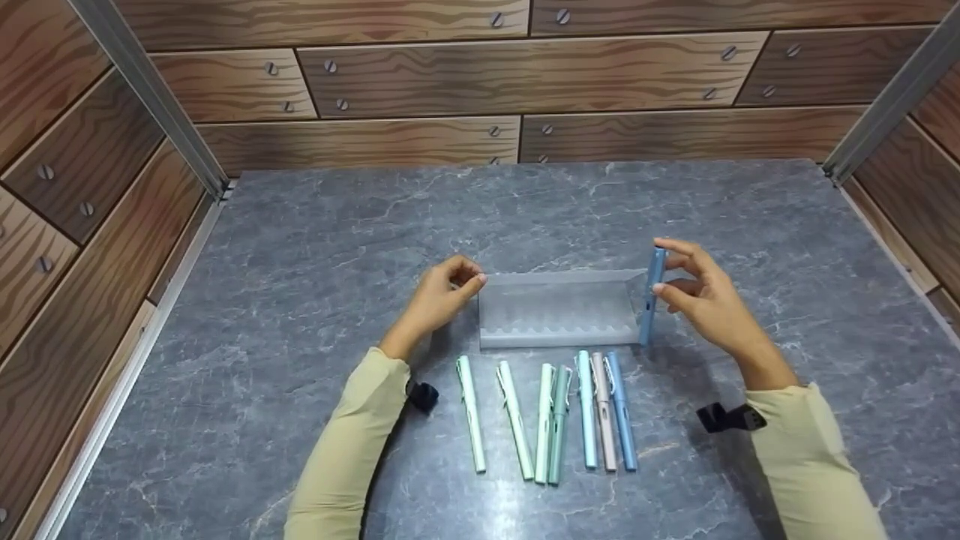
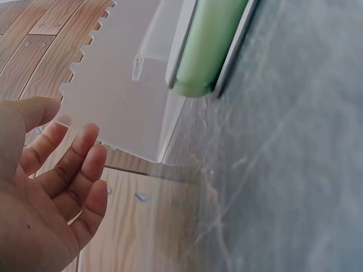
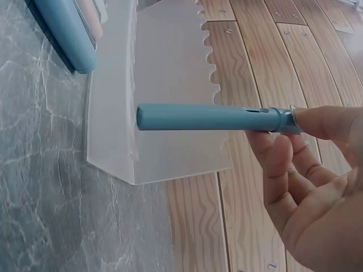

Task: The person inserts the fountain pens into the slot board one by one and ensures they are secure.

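Note:
A clear plastic pen rack (image 1: 559,340) with a row of scalloped notches stands on the grey table. My left hand (image 1: 439,298) pinches its upper left corner between thumb and index finger; in the left wrist view the other fingers are loosely bent beside the notched sheet (image 2: 122,85). At the rack's right end, my right hand (image 1: 701,292) holds a blue pen (image 1: 650,311) by its cap end, thumb on one side and fingers on the other. The right wrist view shows the pen's barrel (image 3: 193,117) extending across the rack's side.
Nearer me, several loose pens lie in a rough row: a pale green pen (image 1: 472,416) at the left, a dark green pen (image 1: 558,427), a greyish-pink pen (image 1: 604,412) and another blue pen (image 1: 622,412) at the right. Wood-patterned walls (image 1: 420,79) enclose the table.

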`<state>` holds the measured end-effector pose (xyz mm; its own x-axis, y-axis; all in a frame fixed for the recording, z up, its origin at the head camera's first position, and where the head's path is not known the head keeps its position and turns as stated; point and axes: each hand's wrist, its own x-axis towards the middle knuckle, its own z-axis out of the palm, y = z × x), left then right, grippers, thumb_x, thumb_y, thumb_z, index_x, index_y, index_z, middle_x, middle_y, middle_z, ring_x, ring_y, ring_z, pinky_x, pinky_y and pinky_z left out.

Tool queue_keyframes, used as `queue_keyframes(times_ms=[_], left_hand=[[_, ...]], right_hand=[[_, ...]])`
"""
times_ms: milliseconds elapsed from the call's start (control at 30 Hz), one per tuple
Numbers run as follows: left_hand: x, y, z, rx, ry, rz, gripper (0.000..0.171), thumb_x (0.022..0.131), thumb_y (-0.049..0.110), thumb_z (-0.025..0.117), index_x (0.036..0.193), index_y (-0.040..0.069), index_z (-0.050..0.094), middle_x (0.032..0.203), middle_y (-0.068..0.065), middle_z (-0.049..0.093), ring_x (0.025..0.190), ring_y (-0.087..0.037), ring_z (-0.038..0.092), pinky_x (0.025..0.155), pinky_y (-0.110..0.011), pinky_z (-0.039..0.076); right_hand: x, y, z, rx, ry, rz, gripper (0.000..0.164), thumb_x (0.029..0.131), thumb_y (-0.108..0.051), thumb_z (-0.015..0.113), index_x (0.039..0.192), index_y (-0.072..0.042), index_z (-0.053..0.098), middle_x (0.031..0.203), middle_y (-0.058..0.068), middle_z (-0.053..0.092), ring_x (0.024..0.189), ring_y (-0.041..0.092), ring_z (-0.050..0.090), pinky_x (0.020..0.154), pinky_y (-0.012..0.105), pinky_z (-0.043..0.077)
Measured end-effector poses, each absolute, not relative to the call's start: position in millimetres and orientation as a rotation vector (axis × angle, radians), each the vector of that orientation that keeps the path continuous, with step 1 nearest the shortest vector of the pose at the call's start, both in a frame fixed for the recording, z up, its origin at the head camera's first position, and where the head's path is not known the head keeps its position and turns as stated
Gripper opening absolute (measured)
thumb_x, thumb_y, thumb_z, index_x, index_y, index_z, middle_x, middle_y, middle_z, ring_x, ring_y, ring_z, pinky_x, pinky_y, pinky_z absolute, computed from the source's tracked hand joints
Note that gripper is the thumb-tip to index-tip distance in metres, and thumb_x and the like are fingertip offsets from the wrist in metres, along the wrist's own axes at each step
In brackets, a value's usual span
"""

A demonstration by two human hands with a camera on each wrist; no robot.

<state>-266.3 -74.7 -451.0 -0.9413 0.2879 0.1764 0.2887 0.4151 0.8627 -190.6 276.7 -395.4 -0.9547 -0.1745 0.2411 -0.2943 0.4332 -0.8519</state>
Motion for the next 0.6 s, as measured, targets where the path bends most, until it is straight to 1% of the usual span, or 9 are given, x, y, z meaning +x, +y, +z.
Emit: queue_keyframes(times_ms=[200, 433, 600], left_hand=[[-266, -75, -451, -0.525, -2.648, -1.617, 0.017, 0.093, 0.019, 0.064, 0.098, 0.004, 0.065, 0.089, -0.008, 0.068, 0.077, -0.012, 0.057, 0.068, -0.022, 0.044], [-267, -74, -452, -0.522, -2.643, -1.664, 0.016, 0.092, 0.019, 0.064, 0.099, 0.004, 0.065, 0.086, -0.008, 0.067, 0.075, -0.01, 0.056, 0.065, -0.021, 0.044], [-268, -74, -453, -0.531, -2.638, -1.672, 0.016, 0.092, 0.018, 0.064, 0.099, 0.003, 0.065, 0.084, -0.008, 0.067, 0.072, -0.009, 0.055, 0.062, -0.02, 0.043]], right_hand=[[-199, 275, -399, 0.385, -2.496, 1.583, 0.054, 0.094, -0.001, 0.058, 0.144, -0.011, 0.04, 0.108, -0.001, 0.053, 0.084, 0.003, 0.066, 0.063, 0.023, 0.051], [-204, 273, -404, 0.34, -2.439, 1.569, 0.053, 0.092, 0.002, 0.059, 0.142, -0.011, 0.043, 0.104, -0.004, 0.054, 0.082, 0.004, 0.067, 0.063, 0.021, 0.05], [-207, 272, -408, 0.336, -2.433, 1.584, 0.053, 0.092, 0.004, 0.058, 0.141, -0.009, 0.042, 0.104, -0.005, 0.054, 0.082, 0.003, 0.067, 0.063, 0.021, 0.05]])
